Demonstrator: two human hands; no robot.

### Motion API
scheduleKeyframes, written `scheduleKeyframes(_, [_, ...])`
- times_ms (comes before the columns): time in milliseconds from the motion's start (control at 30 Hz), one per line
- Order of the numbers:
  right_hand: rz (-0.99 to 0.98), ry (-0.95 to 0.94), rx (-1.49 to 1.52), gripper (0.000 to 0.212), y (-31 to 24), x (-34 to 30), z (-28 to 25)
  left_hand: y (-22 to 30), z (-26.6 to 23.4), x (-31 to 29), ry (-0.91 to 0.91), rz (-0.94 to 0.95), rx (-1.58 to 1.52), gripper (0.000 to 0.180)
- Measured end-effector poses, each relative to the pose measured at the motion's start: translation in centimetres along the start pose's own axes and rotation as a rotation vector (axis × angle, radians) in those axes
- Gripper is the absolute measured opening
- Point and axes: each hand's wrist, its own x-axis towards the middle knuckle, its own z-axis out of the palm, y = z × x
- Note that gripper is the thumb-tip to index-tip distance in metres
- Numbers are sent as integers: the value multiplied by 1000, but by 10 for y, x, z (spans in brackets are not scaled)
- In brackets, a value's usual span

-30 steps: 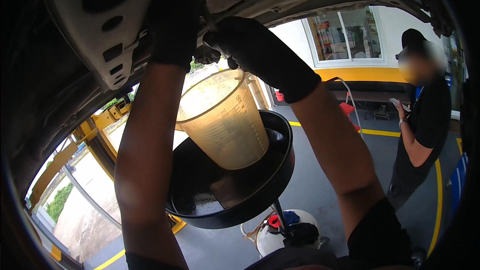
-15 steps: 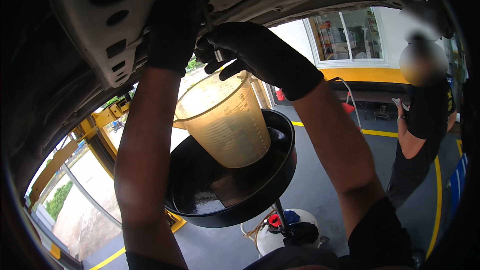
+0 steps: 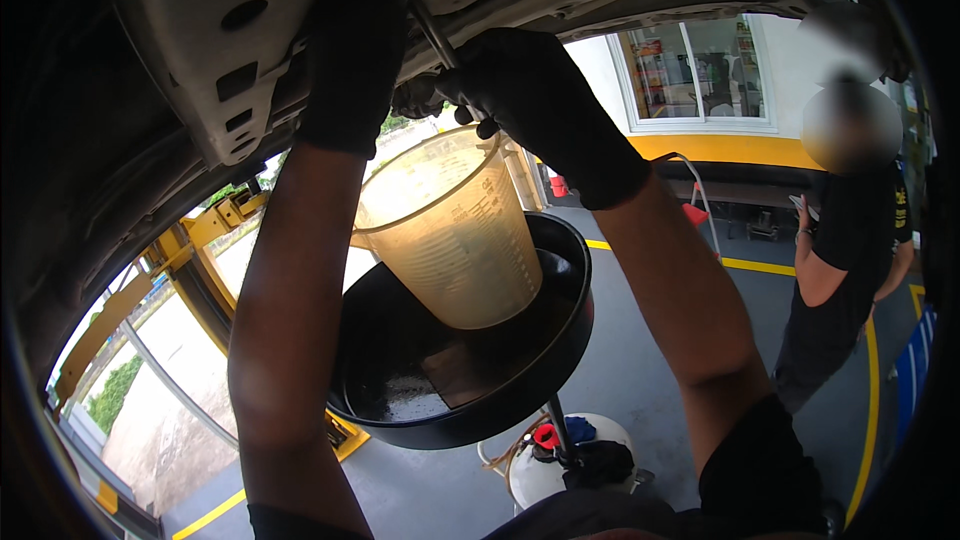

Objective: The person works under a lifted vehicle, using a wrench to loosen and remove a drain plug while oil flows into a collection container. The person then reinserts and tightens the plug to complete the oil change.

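Observation:
Both my hands wear black gloves and reach up to the underside of a raised car (image 3: 200,50). My left hand (image 3: 355,50) is pressed up against the underbody beside a slim metal tool shaft (image 3: 432,35). My right hand (image 3: 520,90) is closed around the lower end of that tool, just above a translucent measuring jug (image 3: 450,235). The jug stands tilted in a black round drain pan (image 3: 560,340) on a stand. Dark liquid lies in the bottom of the pan.
The pan's post (image 3: 562,430) goes down to a white tank (image 3: 545,470) with a red cap on the grey floor. Another person in black (image 3: 850,270) stands at the right. Yellow lift arms (image 3: 150,280) run at the left; a window (image 3: 700,70) is behind.
My right hand has shifted a little along the tool under the car. The person at the right has turned slightly. The jug and pan stay in place.

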Motion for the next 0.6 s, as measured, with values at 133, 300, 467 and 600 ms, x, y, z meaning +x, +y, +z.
scheduleKeyframes(133, [-57, 4, -198, 12, -2, -19, -19, -3, 14, -11, 27, -112, -352, 29])
scheduleKeyframes(300, [-384, 135, -561, 8, -2, -52, -27, 7, -1, -42, -62, 314, -90, 31])
scheduleKeyframes(467, [-17, 214, -242, 13, -27, -104, -25, 1, -9, -101, -18, 75, 75, 29])
scheduleKeyframes(600, [-53, 262, -192, 11, -60, -130, -21, 21, -54, -140, -45, 124, 368, 25])
